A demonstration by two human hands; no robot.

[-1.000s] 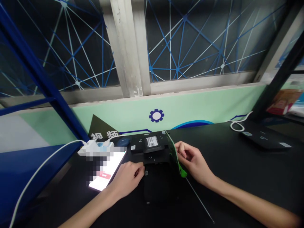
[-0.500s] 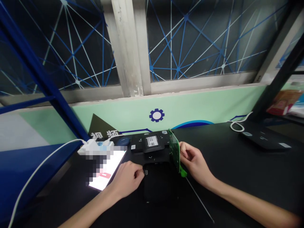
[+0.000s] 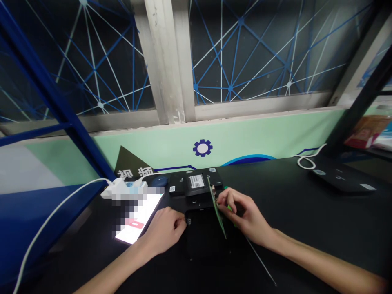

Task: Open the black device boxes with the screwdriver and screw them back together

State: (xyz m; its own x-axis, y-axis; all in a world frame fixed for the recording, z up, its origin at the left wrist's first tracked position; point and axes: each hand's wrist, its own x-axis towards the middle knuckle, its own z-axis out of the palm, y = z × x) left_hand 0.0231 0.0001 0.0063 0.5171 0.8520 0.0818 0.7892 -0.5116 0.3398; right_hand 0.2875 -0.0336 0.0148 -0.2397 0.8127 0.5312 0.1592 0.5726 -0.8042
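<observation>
My right hand point(image 3: 249, 214) pinches a green circuit board point(image 3: 218, 214) by its face, holding it nearly upright and edge-on to me. Below the board lies an open black plastic housing point(image 3: 203, 239), dark inside. Curled at the housing's upper left corner, my left hand point(image 3: 165, 228) grips its edge near some small metal contacts. A screwdriver point(image 3: 261, 262) rests on the table beneath my right hand; its thin shaft points toward me and its green handle is mostly hidden.
Behind the housing sit black device parts with a labelled plate point(image 3: 196, 181). To the left are a lit phone point(image 3: 139, 218), a white power strip point(image 3: 122, 188) and a dark blue mouse-like object point(image 3: 159, 181). A flat black panel point(image 3: 341, 179) and white cable point(image 3: 306, 163) lie at the right.
My right hand has moved left with the circuit board, which has turned and now tilts over the housing. The board has shifted away from the screwdriver handle. My left hand has stayed put.
</observation>
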